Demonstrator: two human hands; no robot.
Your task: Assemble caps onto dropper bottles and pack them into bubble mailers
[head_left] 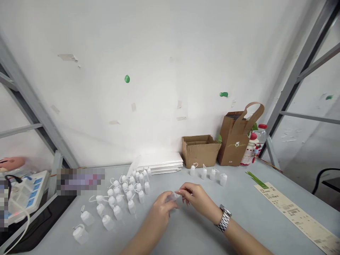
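Near the table's middle, my left hand (162, 208) is closed around a small translucent bottle (172, 197). My right hand (194, 198), with a metal watch on the wrist, has its fingers pinched at the bottle's top; what they grip there is too small to make out. Several small white bottles with looped cap straps (117, 212) stand in loose rows left of my hands. More bottles of the same kind (204, 173) stand in a short row beyond my right hand, before the cardboard box.
An open cardboard box (200, 156) and a brown paper bag (233, 145) stand by the wall. White flat packs (159, 163) lie behind the bottles. At right is a long printed paper strip (297, 216); a power strip (34, 191) is at far left.
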